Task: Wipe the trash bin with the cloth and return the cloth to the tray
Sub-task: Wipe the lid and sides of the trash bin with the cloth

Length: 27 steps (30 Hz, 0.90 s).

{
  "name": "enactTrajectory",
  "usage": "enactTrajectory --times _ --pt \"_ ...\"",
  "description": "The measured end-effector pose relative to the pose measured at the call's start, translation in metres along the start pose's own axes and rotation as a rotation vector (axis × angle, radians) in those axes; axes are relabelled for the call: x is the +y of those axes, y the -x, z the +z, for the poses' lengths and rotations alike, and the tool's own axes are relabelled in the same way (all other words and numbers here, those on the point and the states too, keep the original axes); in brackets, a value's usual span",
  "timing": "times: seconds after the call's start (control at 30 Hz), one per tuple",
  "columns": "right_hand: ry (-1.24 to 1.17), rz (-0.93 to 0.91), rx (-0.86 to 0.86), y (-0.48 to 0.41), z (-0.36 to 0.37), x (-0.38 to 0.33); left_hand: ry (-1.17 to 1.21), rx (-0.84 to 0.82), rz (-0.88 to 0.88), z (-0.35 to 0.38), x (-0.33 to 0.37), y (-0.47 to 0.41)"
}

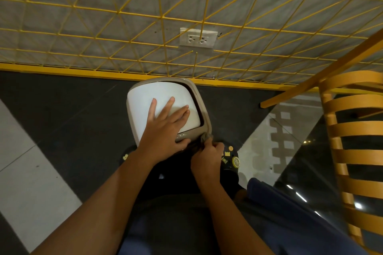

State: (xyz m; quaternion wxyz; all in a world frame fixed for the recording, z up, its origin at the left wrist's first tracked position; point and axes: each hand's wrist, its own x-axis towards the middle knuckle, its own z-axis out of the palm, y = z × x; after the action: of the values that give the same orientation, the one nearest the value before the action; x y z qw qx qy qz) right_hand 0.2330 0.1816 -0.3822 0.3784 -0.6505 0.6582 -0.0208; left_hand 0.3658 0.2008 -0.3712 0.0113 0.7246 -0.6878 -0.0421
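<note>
My left hand (165, 128) rests on top of the trash bin (141, 97), fingers straight and spread. Just beside those fingers, my right hand (207, 158) clamps its fingers on the cloth (207, 137) at the bin's rim.

The single wide-angle camera, worn on the person's head, looks steeply down and forward from close above the white-lidded beige plastic trash bin (143, 97) at mid-frame on the dark tiled floor (62, 114), facing the yellow wire grid (119, 13) on the grey wall, with a slatted wooden chair (352, 127) at the right edge.
</note>
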Motion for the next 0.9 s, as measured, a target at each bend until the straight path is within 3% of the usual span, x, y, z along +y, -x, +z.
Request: enactTrajectory --times 0.1,0.3,0.4,0.5,0.7,0.9 --pt "0.002 -0.060 0.001 0.014 0.013 0.004 0.016 -0.013 -0.011 0.000 0.000 -0.001" --pt "0.059 -0.217 -0.180 0.044 0.024 0.000 0.028 -0.025 -0.012 -0.002 0.000 0.001" --pt "0.290 -0.294 -0.064 0.027 0.008 0.017 0.025 -0.034 -0.014 -0.001 0.001 0.001" --pt "0.349 -0.329 0.098 0.008 0.007 0.026 0.055 -0.045 -0.036 -0.001 0.001 -0.001" --pt "0.461 -0.474 0.035 0.029 0.022 0.020 0.035 -0.050 -0.031 -0.003 0.001 -0.003" --pt "0.481 -0.431 0.148 0.001 0.009 0.033 0.082 -0.080 -0.040 -0.004 0.002 -0.003"
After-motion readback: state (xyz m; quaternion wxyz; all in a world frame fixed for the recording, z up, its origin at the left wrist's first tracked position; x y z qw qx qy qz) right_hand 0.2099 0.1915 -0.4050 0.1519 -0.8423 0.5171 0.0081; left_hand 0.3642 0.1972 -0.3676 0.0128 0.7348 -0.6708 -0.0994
